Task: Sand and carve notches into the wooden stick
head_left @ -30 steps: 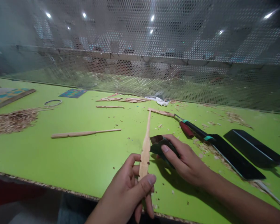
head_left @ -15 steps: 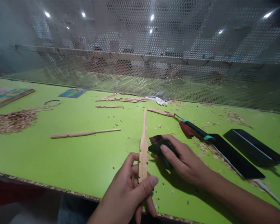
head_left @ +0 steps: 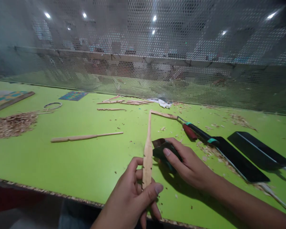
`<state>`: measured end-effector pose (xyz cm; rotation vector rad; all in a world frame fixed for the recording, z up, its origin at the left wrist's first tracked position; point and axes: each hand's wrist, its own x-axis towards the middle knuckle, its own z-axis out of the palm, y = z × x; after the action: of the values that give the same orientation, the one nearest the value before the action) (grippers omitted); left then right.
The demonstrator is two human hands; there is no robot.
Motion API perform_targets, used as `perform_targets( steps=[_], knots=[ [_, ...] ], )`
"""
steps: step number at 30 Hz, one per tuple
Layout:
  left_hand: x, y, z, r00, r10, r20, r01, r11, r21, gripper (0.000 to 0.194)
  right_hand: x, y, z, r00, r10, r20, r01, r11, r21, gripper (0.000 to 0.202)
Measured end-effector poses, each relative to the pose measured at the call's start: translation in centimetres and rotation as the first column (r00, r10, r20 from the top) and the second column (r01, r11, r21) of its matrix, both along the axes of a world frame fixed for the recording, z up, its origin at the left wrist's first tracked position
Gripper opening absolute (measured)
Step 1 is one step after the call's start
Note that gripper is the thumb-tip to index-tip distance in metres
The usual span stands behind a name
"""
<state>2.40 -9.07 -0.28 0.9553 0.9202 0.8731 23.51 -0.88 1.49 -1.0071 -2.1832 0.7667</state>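
A pale carved wooden stick (head_left: 147, 159) stands nearly upright in view, its thin end pointing away and notches along its wide part. My left hand (head_left: 134, 194) grips its lower end between thumb and fingers. Close by on the right, my right hand (head_left: 186, 162) pinches a folded dark sheet (head_left: 166, 151), perhaps sandpaper, whose edge is beside the stick; whether they touch is unclear. Another carved stick (head_left: 85, 137) lies on the green table (head_left: 85, 171) to the left.
Wood shavings (head_left: 14, 124) are heaped at left, near a tape ring (head_left: 52, 105). Several carved pieces (head_left: 135, 102) lie by the perforated screen (head_left: 143, 70). Knives with wooden (head_left: 164, 114) and black handles (head_left: 200, 132), and black devices with cables (head_left: 243, 159), lie at right.
The held stick has tilted slightly, its thin tip shifting a little to the right. Both hands keep their grips, and the dark sheet stays beside the stick.
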Motion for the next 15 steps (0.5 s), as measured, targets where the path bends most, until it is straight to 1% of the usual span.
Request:
perform_targets(
  steps=[11, 15],
  knots=[
    [-0.06, -0.08, 0.13, 1.000, -0.018, 0.006, 0.018, 0.999, -0.028, 0.055, -0.11, 0.04, 0.03, 1.000, 0.009, -0.002, -0.009, 1.000, -0.002, 0.016],
    [-0.19, -0.05, -0.08, 0.999, -0.024, 0.027, 0.025, 1.000, -0.019, 0.051, -0.08, -0.02, 0.07, 1.000, 0.009, -0.003, -0.009, 1.000, -0.004, 0.016]
  ],
)
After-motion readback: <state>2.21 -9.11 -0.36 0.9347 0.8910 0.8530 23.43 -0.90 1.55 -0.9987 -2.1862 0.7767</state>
